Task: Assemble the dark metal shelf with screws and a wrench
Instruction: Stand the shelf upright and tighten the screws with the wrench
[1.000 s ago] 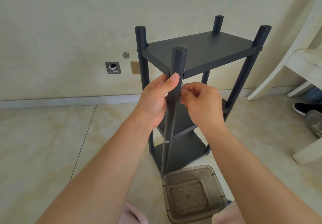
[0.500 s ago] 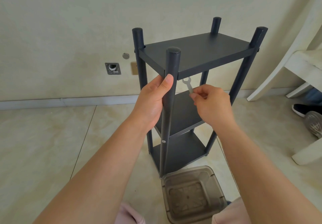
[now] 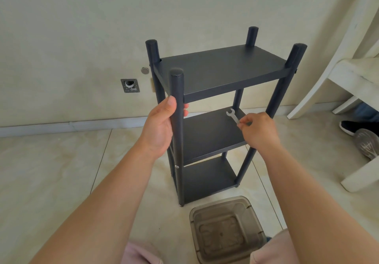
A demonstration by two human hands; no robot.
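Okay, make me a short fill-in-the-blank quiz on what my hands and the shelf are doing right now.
1. The left hand grips the shelf's near front ____.
2. The right hand pinches a small silver ____ above the middle tier.
3. The dark metal shelf has ____ tiers.
4. A translucent brown ____ sits on the floor in front of the shelf.

Missing words: post; wrench; three; bin

The dark metal shelf (image 3: 221, 68) stands upright on the floor, three flat tiers fixed between four round posts, with a small silver screw (image 3: 177, 167) showing low on the near post. A small silver open-ended wrench (image 3: 232, 115) is held tilted above the middle tier, jaw end up.
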